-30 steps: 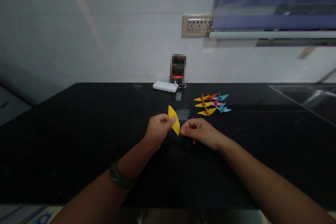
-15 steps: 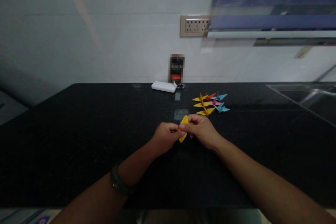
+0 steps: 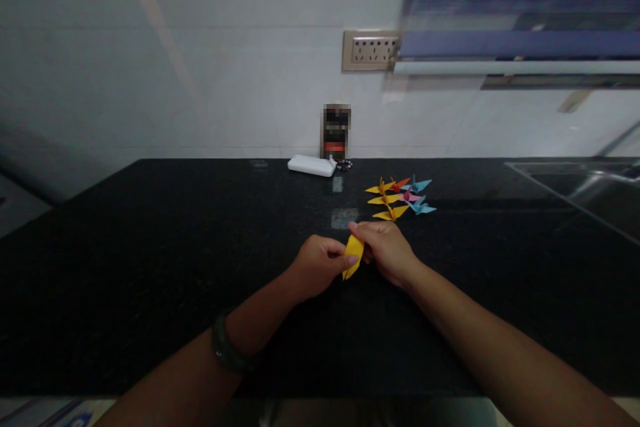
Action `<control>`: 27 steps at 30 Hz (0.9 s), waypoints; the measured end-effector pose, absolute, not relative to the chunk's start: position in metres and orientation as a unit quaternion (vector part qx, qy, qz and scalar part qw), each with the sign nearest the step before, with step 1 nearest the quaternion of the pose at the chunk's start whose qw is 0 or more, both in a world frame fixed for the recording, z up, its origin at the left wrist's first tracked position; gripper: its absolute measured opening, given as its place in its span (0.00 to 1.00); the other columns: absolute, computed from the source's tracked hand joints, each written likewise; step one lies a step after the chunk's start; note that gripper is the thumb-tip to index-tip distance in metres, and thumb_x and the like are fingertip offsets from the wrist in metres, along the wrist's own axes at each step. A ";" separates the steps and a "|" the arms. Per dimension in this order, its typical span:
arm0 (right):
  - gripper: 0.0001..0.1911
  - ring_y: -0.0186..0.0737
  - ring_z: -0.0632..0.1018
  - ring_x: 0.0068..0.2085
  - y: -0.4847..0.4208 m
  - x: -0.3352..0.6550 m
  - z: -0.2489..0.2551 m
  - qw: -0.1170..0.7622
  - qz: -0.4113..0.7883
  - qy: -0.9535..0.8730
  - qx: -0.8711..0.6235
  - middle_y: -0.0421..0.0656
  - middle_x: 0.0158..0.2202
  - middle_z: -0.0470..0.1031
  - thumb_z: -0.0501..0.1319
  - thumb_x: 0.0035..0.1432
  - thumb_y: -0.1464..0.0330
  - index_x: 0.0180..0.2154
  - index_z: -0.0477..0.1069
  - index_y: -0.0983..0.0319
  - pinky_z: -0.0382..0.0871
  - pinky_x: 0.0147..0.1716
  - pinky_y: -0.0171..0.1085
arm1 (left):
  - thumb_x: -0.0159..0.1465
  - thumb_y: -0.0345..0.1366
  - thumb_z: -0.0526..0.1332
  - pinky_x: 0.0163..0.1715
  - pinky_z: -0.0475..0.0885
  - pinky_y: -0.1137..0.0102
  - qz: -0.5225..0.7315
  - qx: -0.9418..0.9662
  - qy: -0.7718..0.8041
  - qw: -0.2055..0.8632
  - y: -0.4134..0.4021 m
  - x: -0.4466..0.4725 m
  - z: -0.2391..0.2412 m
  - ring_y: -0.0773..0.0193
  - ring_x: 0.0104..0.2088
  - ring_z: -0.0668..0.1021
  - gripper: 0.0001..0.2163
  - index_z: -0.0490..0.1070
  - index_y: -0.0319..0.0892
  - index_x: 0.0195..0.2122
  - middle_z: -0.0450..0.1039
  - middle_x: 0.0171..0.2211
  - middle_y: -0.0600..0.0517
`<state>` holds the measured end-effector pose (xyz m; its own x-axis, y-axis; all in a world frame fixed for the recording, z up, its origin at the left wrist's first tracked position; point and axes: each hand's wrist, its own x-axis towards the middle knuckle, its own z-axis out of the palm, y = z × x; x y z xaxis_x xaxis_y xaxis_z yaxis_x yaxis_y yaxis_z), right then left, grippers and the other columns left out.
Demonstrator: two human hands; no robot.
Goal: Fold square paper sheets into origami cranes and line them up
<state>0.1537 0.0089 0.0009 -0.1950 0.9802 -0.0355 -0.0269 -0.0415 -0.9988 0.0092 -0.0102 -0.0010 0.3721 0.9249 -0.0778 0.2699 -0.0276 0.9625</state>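
Note:
A folded yellow paper piece point(image 3: 353, 256) is held between both my hands just above the black countertop point(image 3: 150, 247). My left hand point(image 3: 316, 266) pinches its left side with thumb and fingers closed. My right hand point(image 3: 385, 249) grips its upper end, fingers curled around it. A dark band sits on my left wrist point(image 3: 226, 345). Just beyond my right hand lies a cluster of finished paper cranes point(image 3: 399, 198) in yellow, orange, pink and blue.
A white flat box point(image 3: 313, 165) and a small dark upright object point(image 3: 335, 131) stand at the back by the tiled wall. A wall socket point(image 3: 369, 50) is above them. A steel sink point(image 3: 585, 190) lies at the right. A blue shelf edge point(image 3: 515, 7) hangs top right.
My left hand alone held the yellow paper upright; my right hand has come in and gripped it too. The paper has been lowered and turned between both hands, shifting slightly right.

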 end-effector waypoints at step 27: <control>0.08 0.32 0.67 0.26 0.012 0.162 0.001 0.457 0.412 -0.672 -0.411 0.40 0.26 0.67 0.63 0.45 0.64 0.25 0.70 0.63 0.62 0.21 0.31 | 0.49 0.40 0.62 0.20 0.61 0.74 0.394 0.597 0.480 0.508 -0.005 0.006 -0.006 0.68 0.20 0.68 0.10 0.74 0.37 0.24 0.70 0.19 0.53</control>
